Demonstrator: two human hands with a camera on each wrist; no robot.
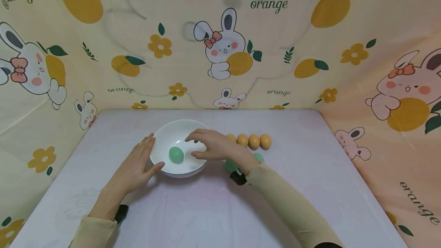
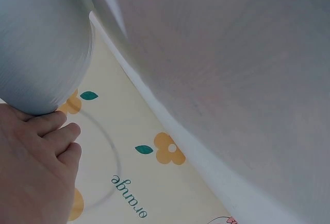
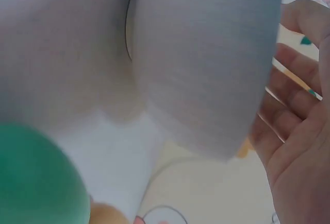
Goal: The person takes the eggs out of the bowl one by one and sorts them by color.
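Note:
A white bowl (image 1: 186,127) stands on the table with one green egg (image 1: 176,155) lying in it. My left hand (image 1: 136,165) rests against the bowl's left side, its fingers fairly straight and the thumb near the front rim; the left wrist view shows the fingertips at the bowl's outer wall (image 2: 44,44). Over the right part of the bowl is my right hand (image 1: 215,144), thumb and fingers apart, with nothing between them. In the right wrist view this hand (image 3: 301,131) appears beyond the bowl's wall (image 3: 206,69).
Right of the bowl, several brown eggs (image 1: 254,141) lie in a row, the leftmost partly behind my right hand. Nearer, green eggs (image 1: 231,165) are partly covered by my right wrist. A patterned cloth (image 1: 275,41) hangs behind the white table (image 1: 293,125).

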